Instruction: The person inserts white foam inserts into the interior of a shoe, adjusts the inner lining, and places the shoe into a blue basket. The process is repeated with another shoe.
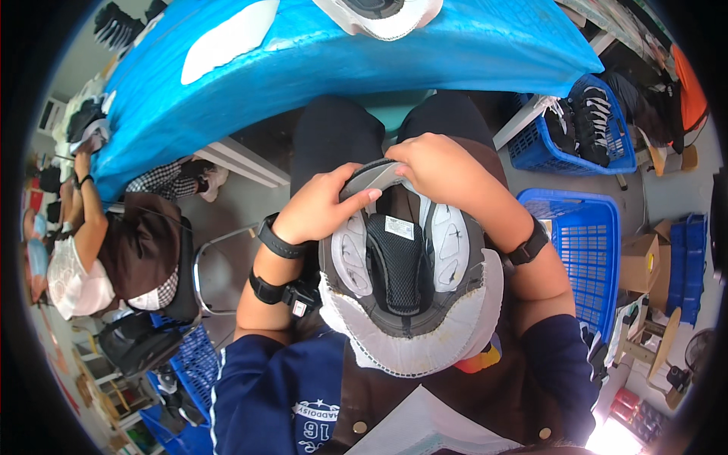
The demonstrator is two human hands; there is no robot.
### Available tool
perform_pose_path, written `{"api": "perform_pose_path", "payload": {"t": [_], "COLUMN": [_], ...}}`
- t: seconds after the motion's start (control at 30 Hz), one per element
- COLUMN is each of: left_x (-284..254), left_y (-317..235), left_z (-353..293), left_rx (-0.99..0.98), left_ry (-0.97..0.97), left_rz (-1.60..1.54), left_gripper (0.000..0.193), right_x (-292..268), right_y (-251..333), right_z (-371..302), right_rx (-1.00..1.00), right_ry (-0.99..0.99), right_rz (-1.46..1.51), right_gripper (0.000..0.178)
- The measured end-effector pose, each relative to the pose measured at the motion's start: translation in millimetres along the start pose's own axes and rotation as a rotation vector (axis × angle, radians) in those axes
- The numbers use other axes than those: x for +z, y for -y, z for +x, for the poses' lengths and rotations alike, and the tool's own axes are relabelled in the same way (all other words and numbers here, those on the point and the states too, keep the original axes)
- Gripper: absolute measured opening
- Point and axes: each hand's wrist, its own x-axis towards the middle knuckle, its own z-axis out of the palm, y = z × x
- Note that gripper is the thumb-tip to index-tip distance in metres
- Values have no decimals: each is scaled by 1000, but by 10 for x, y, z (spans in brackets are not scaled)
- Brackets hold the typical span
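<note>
An unfinished shoe upper (472, 318) in grey, black and white rests against my lap, its heel end away from me and its frayed white toe edge towards me. A black mesh tongue with a white label lies down its middle. My left hand (322, 206) grips the left side of the heel collar, thumb pressed on the grey lining and fingers round the outside. On the collar's far right, my right hand (434, 168) pinches the rim, its fingertips partly hidden. Both hands are closed on this same piece.
A blue-covered table (341, 68) stands ahead, bearing a white shaped piece (227, 42) and another shoe upper (379, 17). At right are a blue basket (584, 250) and a blue basket of black shoes (516, 148). A co-worker (83, 265) sits at left.
</note>
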Motion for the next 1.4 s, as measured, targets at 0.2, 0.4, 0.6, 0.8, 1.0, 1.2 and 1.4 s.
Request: {"api": "perform_pose_path", "payload": {"t": [0.2,0.4,0.6,0.8,1.0,1.2,1.4], "left_x": [-11,-1,-27,-12,35,30,-12], "left_y": [34,106,70,-3,-59,-64,-33], "left_z": [11,46,65,117,166,267,389], "left_rx": [-22,5,21,108,183,112,158], "left_ry": [18,-11,-20,-106,-161,-110,-19], "left_rz": [-57,18,192,404,475,501,496], "left_gripper": [39,33,28,23,20,21,21], "right_x": [28,62,96,146,125,165,116], "right_y": [89,92,60,12,-84,-114,-115], "right_z": [60,72,45,69,67,87,35], "right_rx": [-91,-85,-104,-54,-17,-16,26], "right_ry": [-8,-15,-53,-62,-103,-149,-165], "right_rz": [-171,-188,-167,-140,173,165,163], "right_gripper": [10,11,12,12,21,18,25]}}
